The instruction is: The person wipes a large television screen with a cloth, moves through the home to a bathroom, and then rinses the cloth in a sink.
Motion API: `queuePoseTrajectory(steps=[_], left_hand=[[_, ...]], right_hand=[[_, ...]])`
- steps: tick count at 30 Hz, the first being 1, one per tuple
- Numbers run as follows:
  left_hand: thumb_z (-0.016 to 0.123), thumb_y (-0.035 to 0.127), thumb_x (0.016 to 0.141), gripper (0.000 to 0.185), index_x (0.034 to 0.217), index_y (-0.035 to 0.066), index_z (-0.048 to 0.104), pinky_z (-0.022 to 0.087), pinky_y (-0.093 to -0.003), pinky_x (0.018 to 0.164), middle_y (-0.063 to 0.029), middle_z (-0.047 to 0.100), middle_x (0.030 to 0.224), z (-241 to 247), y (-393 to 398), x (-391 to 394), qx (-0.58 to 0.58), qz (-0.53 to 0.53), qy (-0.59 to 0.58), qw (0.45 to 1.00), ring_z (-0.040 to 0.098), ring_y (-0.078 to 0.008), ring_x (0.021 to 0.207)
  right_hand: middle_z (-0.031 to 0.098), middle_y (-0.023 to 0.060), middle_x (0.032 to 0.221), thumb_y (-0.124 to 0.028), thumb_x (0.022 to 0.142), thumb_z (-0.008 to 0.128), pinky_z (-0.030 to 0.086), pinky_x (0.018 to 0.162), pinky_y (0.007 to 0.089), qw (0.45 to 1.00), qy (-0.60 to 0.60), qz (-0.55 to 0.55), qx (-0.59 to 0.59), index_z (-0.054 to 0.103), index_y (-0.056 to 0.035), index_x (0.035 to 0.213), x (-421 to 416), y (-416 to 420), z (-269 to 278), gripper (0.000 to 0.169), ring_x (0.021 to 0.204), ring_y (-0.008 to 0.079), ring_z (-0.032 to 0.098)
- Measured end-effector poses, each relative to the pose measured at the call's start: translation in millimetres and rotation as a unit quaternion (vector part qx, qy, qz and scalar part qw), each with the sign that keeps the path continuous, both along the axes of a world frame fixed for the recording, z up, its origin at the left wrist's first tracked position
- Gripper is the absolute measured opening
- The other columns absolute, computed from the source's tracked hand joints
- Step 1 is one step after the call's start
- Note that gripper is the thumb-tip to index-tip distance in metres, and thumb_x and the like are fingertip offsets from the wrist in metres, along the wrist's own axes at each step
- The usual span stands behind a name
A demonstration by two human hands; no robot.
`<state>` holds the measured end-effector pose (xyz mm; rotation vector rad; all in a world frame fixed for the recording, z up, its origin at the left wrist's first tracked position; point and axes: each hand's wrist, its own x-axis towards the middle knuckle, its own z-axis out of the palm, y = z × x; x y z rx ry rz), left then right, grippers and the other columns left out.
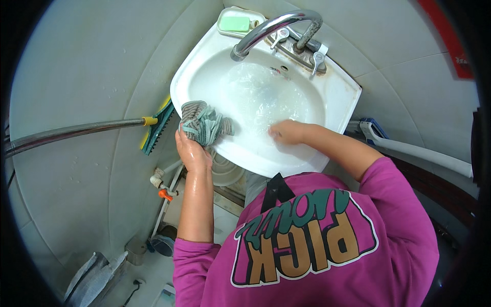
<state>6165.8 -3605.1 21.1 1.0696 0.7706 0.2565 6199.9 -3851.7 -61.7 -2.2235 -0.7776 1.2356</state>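
A bunched grey-and-green striped cloth [207, 122] lies over the left front rim of a white ceramic washbasin [245, 163]. My left hand [193, 151] is wet and grips the cloth from below, at its near-left side. My right hand [287, 132] is low in the basin, above its right front part, with curled fingers at the water [264, 99]. Its fingertips are blurred, and I cannot tell whether they hold anything. The water looks rippled and bubbly. A chrome gooseneck faucet [280, 25] arches over the back of the basin.
A soap dish [222, 31] with a green soap bar [234, 23] sits at the back left rim. Two lever taps [317, 61] flank the faucet base. Left of the basin, a green-and-yellow brush head [161, 122] on a metal pole leans close. An orange-handled valve [165, 195] is below.
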Motion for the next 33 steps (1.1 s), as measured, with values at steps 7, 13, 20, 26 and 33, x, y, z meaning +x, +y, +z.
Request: queuePoseTrajectory(steps=[7, 13, 20, 26, 33], left_hand=[[0.039, 0.026, 0.087, 0.034, 0.111, 0.002, 0.04, 0.042, -0.033, 0.082, -0.01, 0.048, 0.106, 10.4, 3.3, 0.5, -0.017, 0.027, -0.048, 0.998, 0.05, -0.0215, 0.096], [0.04, 0.025, 0.086, 0.034, 0.113, 0.004, 0.039, 0.041, -0.0334, 0.083, -0.0084, 0.047, 0.109, 10.6, 12.1, -4.9, -0.029, 0.042, -0.063, 0.997, 0.048, -0.0214, 0.099], [0.041, 0.026, 0.085, 0.034, 0.113, 0.006, 0.041, 0.041, -0.031, 0.081, -0.0069, 0.048, 0.108, 11.7, 13.7, -8.2, -0.029, 0.043, -0.043, 0.998, 0.049, -0.0199, 0.097], [0.041, 0.027, 0.086, 0.035, 0.114, 0.006, 0.041, 0.04, -0.0328, 0.083, -0.0071, 0.048, 0.11, 10.0, 8.9, -15.4, -0.041, 0.05, -0.027, 0.998, 0.048, -0.0208, 0.099], [0.041, 0.028, 0.086, 0.035, 0.113, 0.006, 0.041, 0.04, -0.0329, 0.083, -0.0074, 0.048, 0.109, 14.3, 9.1, -20.1, -0.051, 0.068, -0.023, 0.996, 0.049, -0.0212, 0.098]], right_hand=[[0.045, 0.0165, 0.113, -0.01, 0.078, 0.048, 0.037, 0.089, 0.0331, 0.902, -0.177, -0.372, 0.127, 0.044, -0.0059, 0.114, 59.8, -5.3, 29.0, 0.036, 0.1, 0.0284, 0.047], [0.047, 0.0166, 0.11, -0.009, 0.077, 0.047, 0.038, 0.085, 0.0345, 0.919, -0.192, -0.341, 0.048, 0.048, -0.004, 0.108, 18.3, -41.0, 9.1, 0.031, 0.1, 0.0297, 0.046], [0.047, 0.0158, 0.108, -0.001, 0.074, 0.041, 0.04, 0.082, 0.0365, 0.941, -0.28, -0.19, -0.003, 0.05, -0.0023, 0.101, 28.9, -11.8, -9.3, 0.028, 0.1, 0.0302, 0.045], [0.051, 0.0176, 0.098, -0.003, 0.074, 0.041, 0.041, 0.078, 0.0383, 0.941, -0.287, -0.18, -0.025, 0.051, -0.0024, 0.091, 61.2, 17.6, -42.3, 0.02, 0.094, 0.0317, 0.049], [0.055, 0.0181, 0.095, -0.005, 0.076, 0.04, 0.042, 0.078, 0.0383, 0.957, -0.245, -0.141, -0.065, 0.054, -0.0033, 0.091, 75.5, 22.6, -39.5, 0.021, 0.091, 0.0314, 0.053]])
